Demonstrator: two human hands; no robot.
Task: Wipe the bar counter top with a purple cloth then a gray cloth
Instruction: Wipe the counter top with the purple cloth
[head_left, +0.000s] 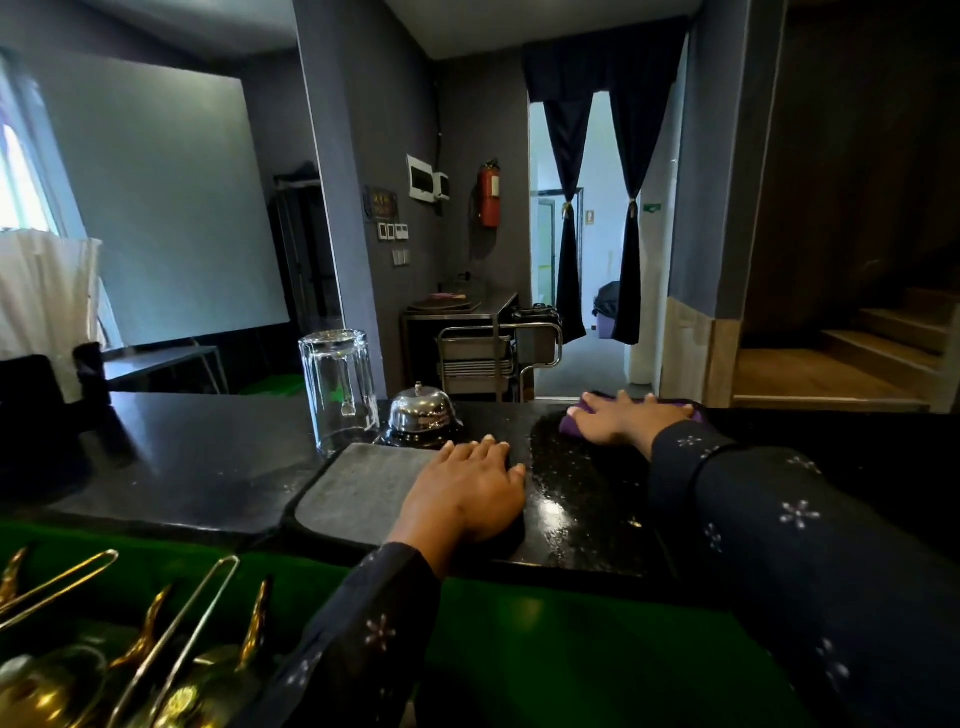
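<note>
- Purple cloth (571, 422) lies at the counter top's (197, 457) far edge, pinned under your right hand (631, 420), fingers spread flat, gripping nothing
- Gray cloth (363, 486) sits near the front edge, your left hand (467, 491) resting flat on its right end, fingers relaxed
- Wet black stone stretches from the purple cloth toward you, so the stroke likely comes back along that line

Counter (208, 457): cloths (358, 488), glass (340, 389), bell (422, 413).

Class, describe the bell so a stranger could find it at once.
Start at the black counter. Near its far edge, between the upturned glass and the purple cloth, sits the bell: the only shiny metal dome, with a small knob on top.
</note>
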